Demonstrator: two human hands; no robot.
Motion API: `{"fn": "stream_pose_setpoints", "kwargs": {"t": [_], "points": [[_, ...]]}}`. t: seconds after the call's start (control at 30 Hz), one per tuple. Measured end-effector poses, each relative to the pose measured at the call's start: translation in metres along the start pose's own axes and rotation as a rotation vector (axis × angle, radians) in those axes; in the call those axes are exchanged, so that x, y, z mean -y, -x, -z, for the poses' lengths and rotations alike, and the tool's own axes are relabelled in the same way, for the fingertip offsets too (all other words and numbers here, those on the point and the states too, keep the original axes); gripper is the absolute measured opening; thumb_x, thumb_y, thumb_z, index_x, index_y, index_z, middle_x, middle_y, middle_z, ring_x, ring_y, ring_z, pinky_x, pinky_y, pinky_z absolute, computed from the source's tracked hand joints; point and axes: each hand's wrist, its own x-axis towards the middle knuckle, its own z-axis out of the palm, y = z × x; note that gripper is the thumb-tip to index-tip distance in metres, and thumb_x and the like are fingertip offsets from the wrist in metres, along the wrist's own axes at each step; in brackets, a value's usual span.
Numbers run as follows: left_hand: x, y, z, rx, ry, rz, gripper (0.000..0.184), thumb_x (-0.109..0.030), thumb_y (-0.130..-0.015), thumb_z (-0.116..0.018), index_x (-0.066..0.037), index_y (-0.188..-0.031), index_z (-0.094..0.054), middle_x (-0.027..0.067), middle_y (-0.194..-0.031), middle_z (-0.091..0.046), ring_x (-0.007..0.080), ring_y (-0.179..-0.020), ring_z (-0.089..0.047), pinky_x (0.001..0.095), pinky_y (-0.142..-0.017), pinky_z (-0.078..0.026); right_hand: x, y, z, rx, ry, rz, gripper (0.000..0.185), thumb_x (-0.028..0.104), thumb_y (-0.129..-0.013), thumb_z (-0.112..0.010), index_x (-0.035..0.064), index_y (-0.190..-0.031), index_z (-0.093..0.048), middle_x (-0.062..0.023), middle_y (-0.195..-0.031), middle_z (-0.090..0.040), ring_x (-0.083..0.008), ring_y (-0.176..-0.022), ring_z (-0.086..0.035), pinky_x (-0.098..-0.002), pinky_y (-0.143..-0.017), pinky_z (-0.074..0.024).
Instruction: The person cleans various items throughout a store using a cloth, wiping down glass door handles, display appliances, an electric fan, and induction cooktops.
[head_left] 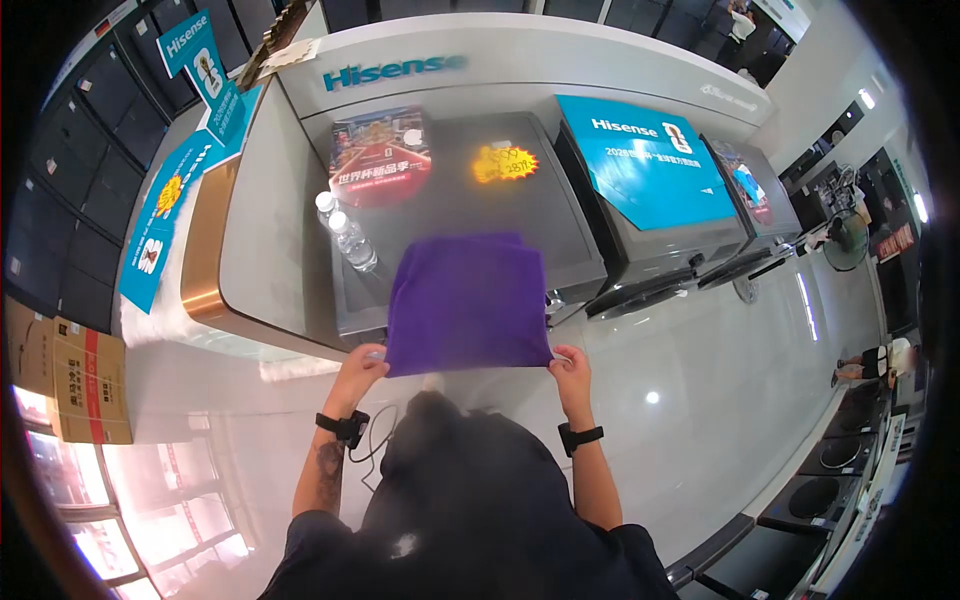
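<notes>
A purple cloth (pixel 468 305) lies spread over the front part of a grey appliance top (pixel 500 210), its near edge hanging past the front. My left hand (pixel 364 368) pinches the cloth's near left corner. At the near right corner, my right hand (pixel 570 368) holds the cloth between thumb and fingers. Two clear bottles with white caps (pixel 352 243) are on the appliance to the left of the cloth. Behind them is a red printed sheet (pixel 380 155), and a yellow price tag (pixel 505 163) sits near the top's middle.
A blue Hisense board (pixel 650 160) covers another appliance at the right. A white counter with a copper edge (pixel 205 250) stands at the left, with a cardboard box (pixel 90 385) beyond. A cable (pixel 372 450) lies near my left wrist. People are visible far off at the right.
</notes>
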Motion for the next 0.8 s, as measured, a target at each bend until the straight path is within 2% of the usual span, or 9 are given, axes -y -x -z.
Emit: {"fn": "stream_pose_setpoints", "kwargs": {"t": [0.2,0.3,0.37,0.5,0.6,0.63,0.73,0.8], "points": [[-0.039,0.028,-0.027,-0.076,0.015,-0.215,0.032,0.003,-0.085,-0.065,-0.005,-0.115,-0.059,-0.0010,-0.087,-0.062,0.0072,-0.081,-0.057,0.0217,-0.073,-0.046,0.095,0.022,0.012,-0.106,0.002,-0.003,0.030,-0.004,-0.085,-0.063,0.0015,-0.114,-0.057,-0.0094,-0.112,-0.062,-0.0108,-0.093,-0.060,-0.0255,-0.084,-0.0483],[-0.086,0.046,-0.031,-0.185,0.101,-0.321,0.032,0.004,-0.086,-0.065,-0.006,-0.115,-0.058,-0.0031,-0.087,-0.060,0.0056,-0.079,-0.054,0.0202,-0.072,-0.044,0.148,0.020,0.019,-0.195,0.024,0.323,0.026,-0.004,-0.088,-0.061,0.0026,-0.113,-0.060,-0.0071,-0.111,-0.060,-0.0099,-0.096,-0.057,-0.0237,-0.085,-0.0472],[-0.110,0.045,-0.033,-0.218,0.210,-0.417,0.031,0.003,-0.087,-0.065,-0.005,-0.116,-0.057,-0.0029,-0.086,-0.060,0.0050,-0.078,-0.053,0.0201,-0.070,-0.043,0.179,0.009,0.019,-0.238,-0.078,0.440,0.024,-0.005,-0.089,-0.061,0.0026,-0.112,-0.060,-0.0062,-0.109,-0.060,-0.0097,-0.094,-0.057,-0.0235,-0.083,-0.0472],[-0.153,0.017,-0.038,-0.167,0.197,-0.396,0.030,0.000,-0.088,-0.064,-0.004,-0.117,-0.055,-0.0014,-0.085,-0.060,0.0057,-0.077,-0.054,0.0203,-0.071,-0.044,0.216,-0.027,0.020,-0.302,-0.069,0.548,0.024,-0.004,-0.089,-0.061,0.0022,-0.112,-0.060,-0.0050,-0.104,-0.061,-0.0091,-0.090,-0.058,-0.0227,-0.078,-0.0473],[-0.170,-0.021,-0.045,-0.049,0.217,-0.306,0.031,-0.001,-0.087,-0.066,-0.002,-0.117,-0.056,0.0005,-0.087,-0.063,0.0080,-0.080,-0.056,0.0242,-0.075,-0.045,0.237,-0.052,0.026,-0.190,-0.042,0.413,0.026,-0.003,-0.089,-0.060,0.0016,-0.115,-0.060,-0.0056,-0.103,-0.063,-0.0089,-0.087,-0.058,-0.0227,-0.076,-0.0478],[-0.178,-0.031,-0.048,0.002,0.247,-0.259,0.032,-0.002,-0.087,-0.067,-0.002,-0.117,-0.055,0.0028,-0.090,-0.065,0.0096,-0.082,-0.058,0.0254,-0.077,-0.045,0.245,-0.064,0.019,-0.226,-0.076,0.445,0.028,-0.003,-0.089,-0.060,0.0012,-0.117,-0.059,-0.0046,-0.098,-0.063,-0.0083,-0.080,-0.056,-0.0223,-0.073,-0.0478],[-0.198,-0.061,-0.050,-0.008,0.244,-0.238,0.033,-0.002,-0.087,-0.066,-0.002,-0.118,-0.055,0.0038,-0.091,-0.065,0.0104,-0.085,-0.059,0.0252,-0.078,-0.046,0.265,-0.090,0.021,-0.180,-0.107,0.413,0.030,-0.004,-0.089,-0.059,0.0014,-0.118,-0.058,-0.0076,-0.105,-0.063,-0.0084,-0.082,-0.056,-0.0241,-0.079,-0.0486],[-0.217,-0.068,-0.048,0.010,0.333,-0.365,0.034,0.000,-0.087,-0.064,-0.003,-0.120,-0.054,0.0064,-0.095,-0.067,0.0110,-0.087,-0.060,0.0243,-0.079,-0.046,0.280,-0.096,0.023,-0.202,-0.113,0.550,0.031,-0.006,-0.087,-0.060,0.0016,-0.118,-0.057,-0.0110,-0.113,-0.061,-0.0097,-0.089,-0.057,-0.0259,-0.084,-0.0484]]}}
